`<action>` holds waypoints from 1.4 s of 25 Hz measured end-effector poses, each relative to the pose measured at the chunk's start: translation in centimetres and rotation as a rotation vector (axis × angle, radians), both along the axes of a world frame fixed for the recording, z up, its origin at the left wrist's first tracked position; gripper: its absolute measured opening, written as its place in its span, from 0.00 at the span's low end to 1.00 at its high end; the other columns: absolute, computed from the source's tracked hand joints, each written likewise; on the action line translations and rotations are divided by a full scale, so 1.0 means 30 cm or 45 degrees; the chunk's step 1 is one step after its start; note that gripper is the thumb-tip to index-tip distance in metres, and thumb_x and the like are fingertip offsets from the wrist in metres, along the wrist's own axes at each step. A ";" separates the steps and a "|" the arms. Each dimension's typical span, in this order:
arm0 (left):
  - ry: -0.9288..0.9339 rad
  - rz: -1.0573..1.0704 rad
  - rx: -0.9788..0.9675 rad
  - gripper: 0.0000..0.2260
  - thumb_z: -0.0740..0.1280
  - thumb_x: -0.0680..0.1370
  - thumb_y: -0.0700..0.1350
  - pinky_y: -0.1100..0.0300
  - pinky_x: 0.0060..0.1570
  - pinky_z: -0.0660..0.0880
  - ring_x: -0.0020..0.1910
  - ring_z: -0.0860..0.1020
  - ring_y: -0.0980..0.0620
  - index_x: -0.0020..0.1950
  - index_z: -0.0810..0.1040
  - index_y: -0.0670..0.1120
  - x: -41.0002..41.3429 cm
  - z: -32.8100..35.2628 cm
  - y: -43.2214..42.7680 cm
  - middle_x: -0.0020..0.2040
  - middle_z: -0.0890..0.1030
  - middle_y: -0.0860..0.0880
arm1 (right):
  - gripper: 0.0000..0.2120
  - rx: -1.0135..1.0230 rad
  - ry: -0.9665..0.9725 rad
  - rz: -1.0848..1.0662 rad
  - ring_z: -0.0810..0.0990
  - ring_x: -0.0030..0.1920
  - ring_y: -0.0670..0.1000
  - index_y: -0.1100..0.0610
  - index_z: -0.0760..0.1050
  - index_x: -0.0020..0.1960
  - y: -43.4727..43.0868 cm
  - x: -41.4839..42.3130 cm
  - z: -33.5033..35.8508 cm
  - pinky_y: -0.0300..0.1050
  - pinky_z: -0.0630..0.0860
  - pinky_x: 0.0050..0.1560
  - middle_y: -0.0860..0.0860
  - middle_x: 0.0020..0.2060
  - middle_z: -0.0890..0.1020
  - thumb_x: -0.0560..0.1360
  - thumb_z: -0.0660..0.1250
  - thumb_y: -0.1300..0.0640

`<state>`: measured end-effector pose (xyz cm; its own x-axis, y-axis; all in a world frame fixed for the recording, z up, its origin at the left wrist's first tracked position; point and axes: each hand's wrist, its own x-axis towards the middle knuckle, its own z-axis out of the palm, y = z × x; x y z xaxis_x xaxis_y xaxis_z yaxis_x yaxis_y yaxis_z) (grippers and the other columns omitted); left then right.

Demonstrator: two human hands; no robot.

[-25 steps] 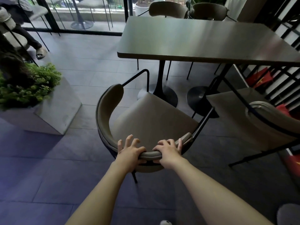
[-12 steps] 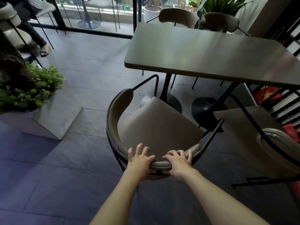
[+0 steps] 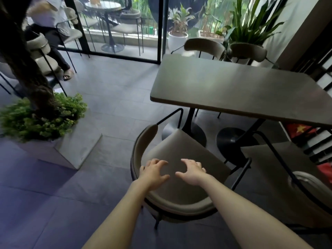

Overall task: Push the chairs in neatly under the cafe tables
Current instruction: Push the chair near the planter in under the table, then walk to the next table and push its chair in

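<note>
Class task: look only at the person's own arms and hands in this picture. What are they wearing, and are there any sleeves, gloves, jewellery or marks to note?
Both forearms are bare along all that the view shows, with no sleeve in sight. The left hand and right hand wear no gloves. No watch, bracelet or ring shows, and no marks can be made out.

Second chair [image 3: 294,178]: at 4 o'clock, cut off by the right edge; only part of seat, frame and backrest shows.
Desk [image 3: 239,87]: right end runs out of view at 3 o'clock; its top hides the upper pedestals.
Far chairs [image 3: 204,46]: at 1 o'clock, seats and legs hidden behind the desk.
Near chair [image 3: 172,151]: most legs hidden under its own seat.
Seated person [image 3: 48,20]: at 11 o'clock, cut off by the top edge, blurred.
Forearms: cut off at the bottom edge.
</note>
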<state>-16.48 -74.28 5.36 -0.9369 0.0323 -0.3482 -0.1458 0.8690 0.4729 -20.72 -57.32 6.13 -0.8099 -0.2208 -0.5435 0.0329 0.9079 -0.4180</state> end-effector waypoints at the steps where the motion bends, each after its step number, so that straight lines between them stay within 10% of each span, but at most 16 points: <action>1: 0.055 0.035 0.010 0.24 0.64 0.75 0.56 0.47 0.69 0.57 0.71 0.61 0.47 0.70 0.63 0.57 -0.038 0.036 -0.048 0.72 0.64 0.49 | 0.32 -0.041 0.062 -0.061 0.56 0.75 0.58 0.48 0.55 0.75 -0.041 -0.041 0.037 0.60 0.55 0.73 0.53 0.75 0.61 0.76 0.63 0.44; 15: 0.465 0.098 -0.058 0.24 0.63 0.76 0.55 0.46 0.68 0.55 0.71 0.59 0.48 0.71 0.62 0.57 -0.622 0.440 -0.775 0.71 0.67 0.49 | 0.31 -0.258 0.442 -0.479 0.62 0.72 0.59 0.51 0.56 0.75 -0.657 -0.598 0.524 0.59 0.61 0.71 0.56 0.73 0.64 0.76 0.63 0.48; 35: 0.686 -0.130 0.023 0.21 0.64 0.76 0.53 0.44 0.71 0.51 0.66 0.69 0.44 0.69 0.66 0.55 -1.977 0.583 -1.070 0.69 0.71 0.47 | 0.27 -0.213 0.746 -0.586 0.59 0.72 0.56 0.51 0.58 0.74 -1.023 -1.790 0.604 0.52 0.54 0.72 0.53 0.70 0.68 0.77 0.61 0.48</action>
<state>-75.79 -106.38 22.84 -0.9741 0.1342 0.1818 0.2062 0.8571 0.4721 -74.42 -88.00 24.25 -0.9858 0.1675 0.0141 0.1236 0.7793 -0.6143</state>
